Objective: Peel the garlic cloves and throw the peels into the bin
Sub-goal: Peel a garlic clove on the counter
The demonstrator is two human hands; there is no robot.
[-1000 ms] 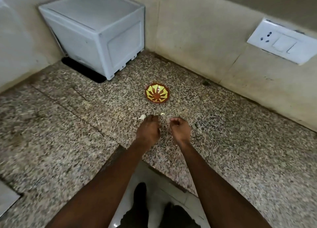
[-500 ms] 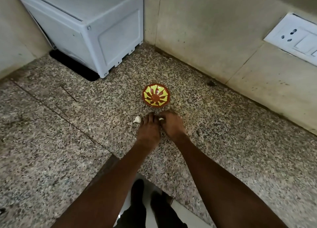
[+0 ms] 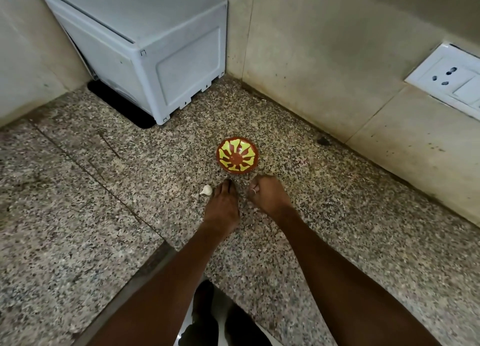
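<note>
A whole unpeeled garlic clove (image 3: 207,190) lies on the speckled granite counter (image 3: 104,215). My left hand (image 3: 222,205) rests just to its right, fingers straight and flat on the stone, holding nothing that I can see. My right hand (image 3: 268,196) is beside it with its fingers curled, pinching a small pale garlic piece (image 3: 254,189) at the fingertips. I cannot tell whether that piece is clove or peel. A small red bowl with a yellow pattern (image 3: 237,155) stands just beyond both hands and looks empty. No bin is in view.
A white plastic box (image 3: 145,49) stands in the back left corner against the tiled wall. A white socket and switch plate (image 3: 452,83) is on the right wall. The counter's front edge (image 3: 145,265) runs diagonally below my arms, with the floor and my feet under it.
The hands met over a small pale piece on the counter, then drew apart. My right hand now pinches that piece. The clove by my left hand stayed put.
</note>
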